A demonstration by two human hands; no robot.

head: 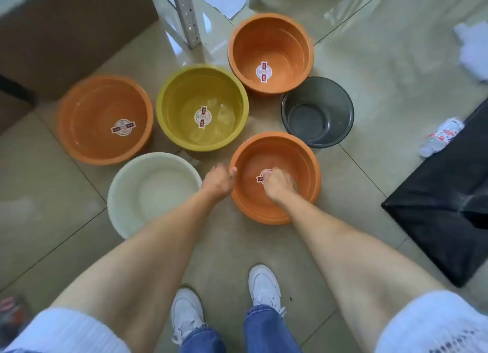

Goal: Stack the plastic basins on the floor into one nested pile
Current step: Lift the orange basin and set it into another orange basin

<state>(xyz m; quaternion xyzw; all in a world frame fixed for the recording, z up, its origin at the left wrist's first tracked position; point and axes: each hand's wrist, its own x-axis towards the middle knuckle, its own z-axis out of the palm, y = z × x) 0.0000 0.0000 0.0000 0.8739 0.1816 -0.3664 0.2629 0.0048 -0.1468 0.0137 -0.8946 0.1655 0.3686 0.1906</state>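
Several plastic basins stand open side up on the tiled floor, none nested. The nearest is an orange basin (313, 173) with a round sticker on its bottom. My left hand (219, 182) grips its left rim, thumb over the edge. My right hand (277, 185) reaches inside it over the sticker, fingers curled and blurred. A cream basin (118, 194) sits to its left. Behind are a wide orange basin (79, 131), a yellow-green basin (169, 120), a deeper orange basin (303, 49) and a small dark grey basin (343, 107).
A cardboard box (66, 35) stands at the back left, with a metal shelf leg (187, 14) beside it. A black bag (449, 207) lies at the right with a crushed bottle (441, 136) near it. My white shoes (264, 286) are just below the basins.
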